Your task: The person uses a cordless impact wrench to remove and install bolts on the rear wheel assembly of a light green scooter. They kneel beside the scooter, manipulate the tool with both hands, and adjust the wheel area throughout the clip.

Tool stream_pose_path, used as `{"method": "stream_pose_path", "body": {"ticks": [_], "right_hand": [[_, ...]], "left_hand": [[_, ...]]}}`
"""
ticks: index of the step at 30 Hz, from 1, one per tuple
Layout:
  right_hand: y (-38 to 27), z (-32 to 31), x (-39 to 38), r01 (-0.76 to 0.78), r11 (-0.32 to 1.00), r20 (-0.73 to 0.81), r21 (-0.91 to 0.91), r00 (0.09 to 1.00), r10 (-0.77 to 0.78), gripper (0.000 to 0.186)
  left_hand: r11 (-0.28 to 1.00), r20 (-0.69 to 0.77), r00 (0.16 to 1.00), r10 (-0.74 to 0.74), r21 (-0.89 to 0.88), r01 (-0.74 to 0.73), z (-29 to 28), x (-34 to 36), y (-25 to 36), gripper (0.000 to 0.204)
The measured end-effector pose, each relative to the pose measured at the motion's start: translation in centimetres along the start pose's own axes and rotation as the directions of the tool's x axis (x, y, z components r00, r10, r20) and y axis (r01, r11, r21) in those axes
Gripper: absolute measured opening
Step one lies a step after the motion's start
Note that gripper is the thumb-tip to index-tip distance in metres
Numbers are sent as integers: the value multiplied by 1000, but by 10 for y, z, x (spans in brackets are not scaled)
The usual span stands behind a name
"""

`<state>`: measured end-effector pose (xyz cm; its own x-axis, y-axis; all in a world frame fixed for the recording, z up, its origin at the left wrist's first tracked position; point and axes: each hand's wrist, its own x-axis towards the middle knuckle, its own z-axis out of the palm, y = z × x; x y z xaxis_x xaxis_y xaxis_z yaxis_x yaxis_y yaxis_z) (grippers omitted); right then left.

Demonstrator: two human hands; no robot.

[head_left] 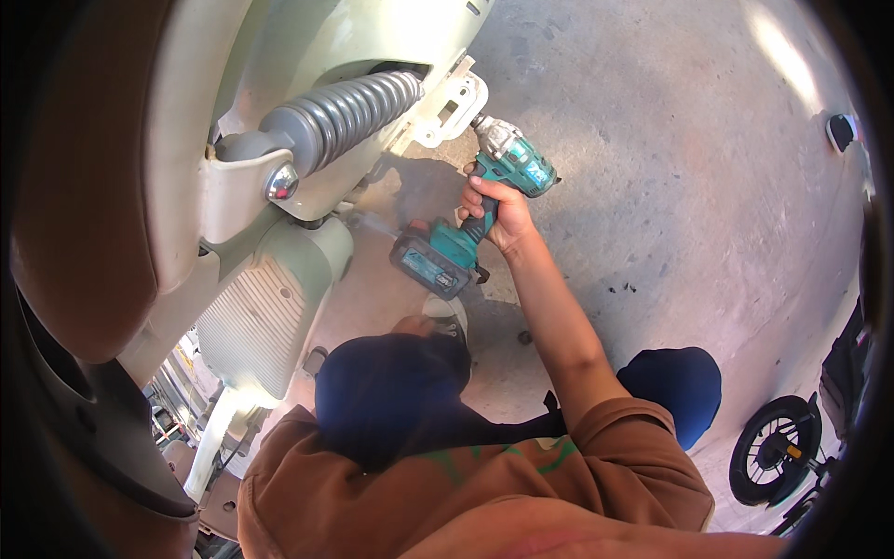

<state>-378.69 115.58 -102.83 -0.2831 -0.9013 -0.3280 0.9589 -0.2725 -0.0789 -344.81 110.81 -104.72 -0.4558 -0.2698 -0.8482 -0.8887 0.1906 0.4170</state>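
Note:
My right hand [498, 210] is closed round the grip of a teal and black cordless impact driver [512, 160]. Its battery pack [430, 265] hangs low, toward my shoe. The driver's nose points up and left at a cream slotted bracket [456, 107] on the side of a pale scooter [372, 33]. The nose end meets the bracket's edge in the picture; whether it touches a bolt I cannot tell. My left hand is not visible.
A grey coil-spring shock absorber [349, 112] runs along the scooter, with a domed bolt [281, 182] at its lower mount. Below is a ribbed pale cover [256, 321]. The brown seat [88, 214] fills the left. A small spoked wheel [775, 451] stands right, on the concrete floor [670, 168].

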Motion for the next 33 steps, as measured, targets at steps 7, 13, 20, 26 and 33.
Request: {"method": "stream_pose_path", "body": {"ticks": [7, 13, 20, 26, 33], "right_hand": [[-4, -4, 7, 50, 980, -32, -195, 998, -57, 23], [0, -9, 7, -74, 994, 51, 77, 996, 70, 19], [-11, -14, 10, 28, 983, -2, -182, 1000, -29, 19], [-5, -10, 11, 18, 996, 1, -87, 1000, -18, 22], [-7, -6, 8, -11, 998, -11, -69, 1000, 10, 21]], "left_hand": [[960, 3, 1000, -14, -279, 14, -13, -16, -38, 33], [940, 49, 996, -81, -329, 93, -47, -54, 99, 30], [828, 34, 993, -115, -550, 115, -112, -95, 160, 35], [691, -549, 779, 302, -437, -576, -143, -159, 288, 17], [679, -754, 239, 612, 345, -648, -149, -148, 303, 54]]}}
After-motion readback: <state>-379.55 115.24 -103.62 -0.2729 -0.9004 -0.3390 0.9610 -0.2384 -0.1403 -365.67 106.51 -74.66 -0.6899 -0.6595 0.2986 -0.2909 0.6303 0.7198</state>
